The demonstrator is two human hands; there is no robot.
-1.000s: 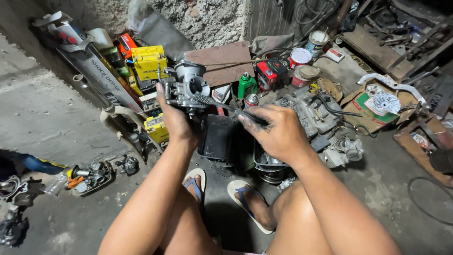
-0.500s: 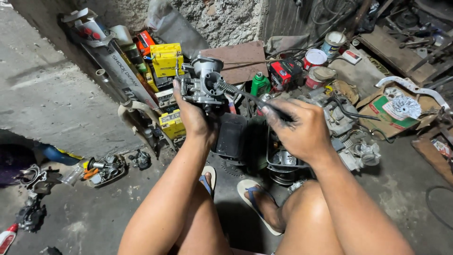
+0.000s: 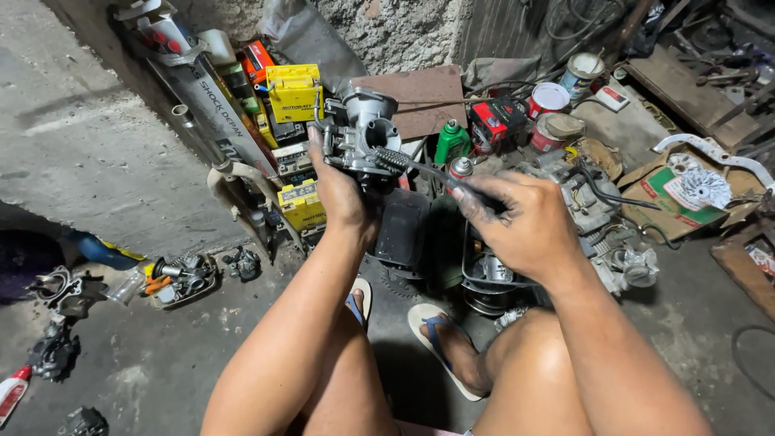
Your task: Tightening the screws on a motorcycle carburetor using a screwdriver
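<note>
While scanning from the far left: loose grey metal engine parts [image 3: 176, 276] scattered on the concrete floor [image 3: 89, 153]. Further in, yellow box-shaped batteries [image 3: 294, 91] stacked against the rough wall. Next, left hand [image 3: 343, 194], grease-stained, fingers closed around the underside of a silver cast-metal carburetor [image 3: 362, 133], raised above the knees and just in front of a flat brown board [image 3: 420, 97]. Black coiled cable [image 3: 420, 168] touching the carburetor's right side and running across to the right hand [image 3: 521, 226], pinched there between thumb and curled fingers. Behind the cable, a green plastic bottle [image 3: 452, 141] and a small red box [image 3: 496, 121]. Below the hands, blue-strapped pale sandals [image 3: 436, 339] on the floor. Rightward, red-and-white tins [image 3: 549, 101], then a grey engine block [image 3: 605, 234], then a torn cardboard box [image 3: 670, 198] at the far right.
</note>
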